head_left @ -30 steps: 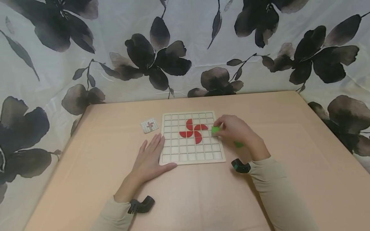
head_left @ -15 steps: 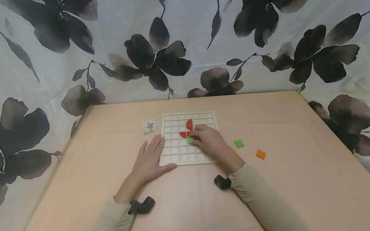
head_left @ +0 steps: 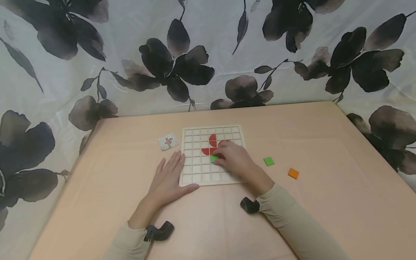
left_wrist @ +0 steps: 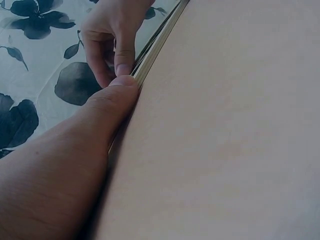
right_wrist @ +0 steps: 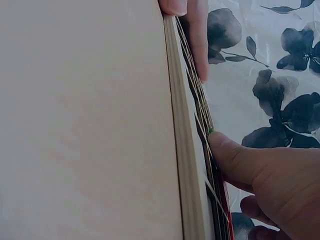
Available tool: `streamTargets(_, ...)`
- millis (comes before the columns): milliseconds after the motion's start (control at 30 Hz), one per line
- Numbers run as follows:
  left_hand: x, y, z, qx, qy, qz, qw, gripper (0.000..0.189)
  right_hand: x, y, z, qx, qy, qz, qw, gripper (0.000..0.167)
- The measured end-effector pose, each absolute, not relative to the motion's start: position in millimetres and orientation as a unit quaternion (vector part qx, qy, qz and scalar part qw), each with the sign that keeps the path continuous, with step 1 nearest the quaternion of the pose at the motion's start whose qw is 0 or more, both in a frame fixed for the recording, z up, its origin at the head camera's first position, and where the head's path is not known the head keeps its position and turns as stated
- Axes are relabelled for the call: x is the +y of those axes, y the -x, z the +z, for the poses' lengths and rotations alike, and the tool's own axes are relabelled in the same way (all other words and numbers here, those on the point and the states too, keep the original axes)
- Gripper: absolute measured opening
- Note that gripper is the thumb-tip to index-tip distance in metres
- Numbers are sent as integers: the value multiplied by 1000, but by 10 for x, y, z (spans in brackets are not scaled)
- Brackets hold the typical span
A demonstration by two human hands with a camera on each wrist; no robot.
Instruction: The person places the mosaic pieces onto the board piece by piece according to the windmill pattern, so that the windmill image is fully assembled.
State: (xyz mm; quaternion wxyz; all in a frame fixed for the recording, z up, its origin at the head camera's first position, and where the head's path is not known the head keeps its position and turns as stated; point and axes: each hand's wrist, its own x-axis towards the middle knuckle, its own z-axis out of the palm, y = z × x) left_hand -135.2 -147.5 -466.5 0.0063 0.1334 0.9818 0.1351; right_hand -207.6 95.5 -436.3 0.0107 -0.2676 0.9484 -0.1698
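Note:
A white grid board with thin raised lines lies on the table, red quarter-round tiles set in its middle cells like a pinwheel. My right hand reaches over the board and pinches a green square tile at a cell just below the red ones, partly covering them. Along the board's left edge rests my left hand, fingers straight, thumb at the front corner. The left wrist view shows that thumb against the board's side. In the right wrist view, my right thumb presses down at the grid.
To the board's left lies a small card printed with a grid and a red flower-like figure. Right of the board are a second green square tile and an orange square tile. A floral cloth hangs behind the table.
My right hand has carried the green tile from the board's right edge leftward to a cell below the red tiles, uncovering the loose green and orange tiles. My left hand has stayed put.

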Motion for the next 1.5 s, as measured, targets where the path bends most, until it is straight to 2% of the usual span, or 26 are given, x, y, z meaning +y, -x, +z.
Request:
streamTargets(233, -1474, 1333, -4681, 980, -136, 144, 12, 113, 977, 2051, -4343, 953, 248, -171, 28, 31)
streamTargets(367, -1487, 1323, -4694, 980, -132, 146, 10, 113, 1116, 2082, -4150, 956, 215, -198, 34, 36)
streamTargets(467, -1481, 1331, -4697, 980, -131, 147, 10, 113, 1459, 2055, -3923, 955, 187, -229, 10, 37)
streamTargets(600, -1477, 1361, -4679, 981, -132, 145, 9, 113, 2146, 1887, -3788, 963, 161, -215, -35, 36)
streamTargets(733, -1521, 1375, -4640, 982, -129, 137, 9, 114, 2705, 1649, -3893, 976, 127, -176, -12, 37)
streamTargets(833, -1564, 1374, -4618, 983, -127, 134, 9, 115, 2913, 1501, -4059, 979, 105, -174, 16, 41)
streamTargets(1033, -1579, 1376, -4649, 981, -133, 143, 8, 115, 2942, 1374, -4304, 983, 104, -149, 5, 45)
streamTargets(1200, -1546, 1360, -4699, 980, -135, 145, 15, 115, 2894, 1370, -4337, 984, 112, -140, -22, 34)
streamTargets(1500, -1475, 1367, -4696, 980, -141, 144, 6, 114, 2882, 1730, -4382, 978, 90, -186, -30, 28)
